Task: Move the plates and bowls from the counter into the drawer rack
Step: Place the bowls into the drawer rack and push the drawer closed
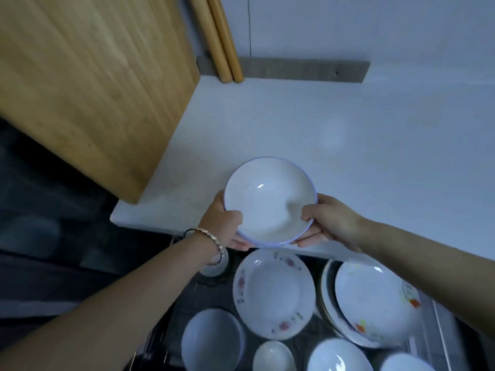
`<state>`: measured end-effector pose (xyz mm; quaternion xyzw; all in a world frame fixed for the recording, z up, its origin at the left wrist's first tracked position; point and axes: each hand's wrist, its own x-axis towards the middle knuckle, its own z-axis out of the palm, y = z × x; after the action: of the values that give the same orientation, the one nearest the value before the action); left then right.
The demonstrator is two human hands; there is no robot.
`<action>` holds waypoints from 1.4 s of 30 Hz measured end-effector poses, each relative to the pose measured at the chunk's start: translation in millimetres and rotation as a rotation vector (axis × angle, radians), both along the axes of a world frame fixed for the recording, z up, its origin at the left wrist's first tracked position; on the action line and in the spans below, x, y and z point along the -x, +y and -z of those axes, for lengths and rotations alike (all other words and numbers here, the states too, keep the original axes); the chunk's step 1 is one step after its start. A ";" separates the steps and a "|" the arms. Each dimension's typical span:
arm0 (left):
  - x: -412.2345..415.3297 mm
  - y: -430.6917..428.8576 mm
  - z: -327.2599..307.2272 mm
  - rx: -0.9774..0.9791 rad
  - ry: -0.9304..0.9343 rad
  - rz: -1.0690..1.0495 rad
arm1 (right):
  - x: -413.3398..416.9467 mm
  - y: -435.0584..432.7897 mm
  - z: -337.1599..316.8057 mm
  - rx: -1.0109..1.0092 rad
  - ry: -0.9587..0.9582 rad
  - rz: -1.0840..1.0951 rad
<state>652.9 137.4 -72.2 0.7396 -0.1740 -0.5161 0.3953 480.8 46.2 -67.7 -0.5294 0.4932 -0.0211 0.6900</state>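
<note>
A white deep plate with a thin blue rim [269, 200] hangs over the front edge of the white counter [348, 145]. My left hand [223, 223] grips its left rim and my right hand [328, 220] grips its right rim. Below it the open drawer rack [211, 293] holds a flower-patterned plate [273, 293], a stack of plates with orange marks [375, 301], and several bowls, among them a blue-white bowl [213, 341] and a small white bowl [273, 357].
A large wooden cutting board [91, 81] leans at the left over the counter. Two wooden rolling pins [219, 38] stand against the back wall beside a grey rail [302, 69]. A small white cup [217, 265] sits under my left wrist.
</note>
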 end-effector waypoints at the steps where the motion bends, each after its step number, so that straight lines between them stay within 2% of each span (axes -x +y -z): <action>1: 18.4 15.6 1.5 0.023 0.005 -0.014 | 19.6 13.5 -2.4 0.010 0.013 -0.030; 6: 99.4 84.6 27.0 -0.037 0.075 -0.038 | 96.6 69.3 4.6 0.012 0.198 -0.100; 9: 133.7 113.7 58.2 -0.095 0.047 0.120 | 129.5 91.6 34.5 0.132 0.372 -0.134; 12: 161.2 128.7 90.4 -0.184 0.033 0.243 | 158.3 116.9 70.9 0.264 0.518 -0.297; 19: 213.3 132.5 150.3 -0.386 -0.024 0.460 | 211.6 159.3 158.3 0.170 0.641 -0.261; 24: 228.6 130.7 182.9 -0.534 -0.048 0.543 | 223.0 165.9 189.6 0.152 0.690 -0.224; 30: 229.1 129.9 192.9 -0.596 -0.186 0.569 | 216.9 165.8 203.1 0.109 0.701 -0.249; 36: 228.7 130.7 189.1 -0.639 -0.225 0.640 | 216.0 170.7 196.9 0.136 0.781 -0.270; 39: 220.9 138.4 178.0 -0.639 -0.276 0.591 | 208.9 172.1 184.2 0.203 0.887 -0.250; 42: 203.2 151.9 161.1 -0.610 -0.385 0.502 | 199.5 175.1 171.8 0.249 0.894 -0.238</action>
<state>449.7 289.2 -233.3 0.8399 -0.2587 -0.4768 -0.0185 281.4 221.3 -239.5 -0.6181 0.6712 0.2287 0.3393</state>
